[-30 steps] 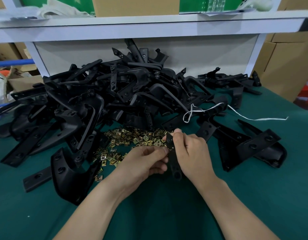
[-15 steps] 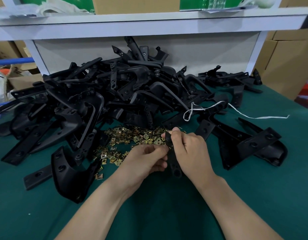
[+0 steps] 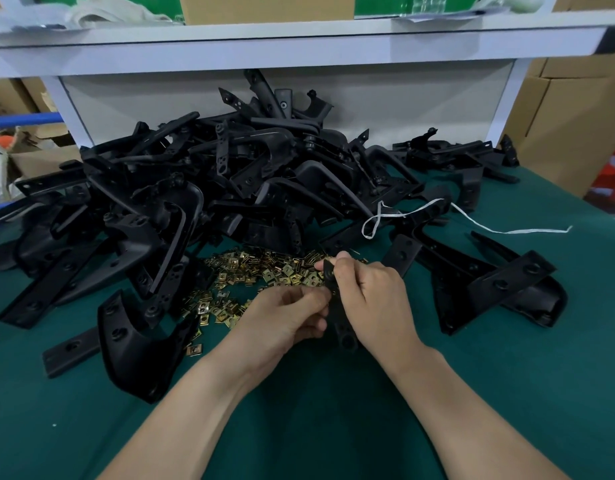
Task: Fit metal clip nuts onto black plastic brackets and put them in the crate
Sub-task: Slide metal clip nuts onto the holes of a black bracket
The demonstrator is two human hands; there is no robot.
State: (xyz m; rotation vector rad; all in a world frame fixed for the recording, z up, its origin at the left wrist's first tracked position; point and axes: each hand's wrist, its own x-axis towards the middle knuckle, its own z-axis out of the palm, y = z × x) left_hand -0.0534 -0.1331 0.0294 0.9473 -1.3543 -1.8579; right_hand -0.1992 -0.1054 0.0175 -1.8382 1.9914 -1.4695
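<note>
**A:** Two hands busy, then. What are they working over?

**B:** A dark green cloth covers the bench. Well beyond both hands a white shelf runs across, with a pale back panel under it.

**A:** Any writing?

**B:** A brown and green box sits on the shelf, but its print is too blurred to read.

**A:** Other containers?

**B:** Cardboard boxes stand far out past the right hand. They are closed, so their contents are hidden.

**A:** And the grip?

**B:** The right hand's fingers curl round the upper end of a black bracket, which stands nearly upright between the hands. The left hand bunches its fingertips against the bracket's edge. I cannot tell if it pinches anything.

**A:** The loose parts?

**B:** Brass-coloured clip nuts lie scattered just beyond the left hand. A heap of brackets lies behind them. A white string is draped beyond the right hand.
</note>
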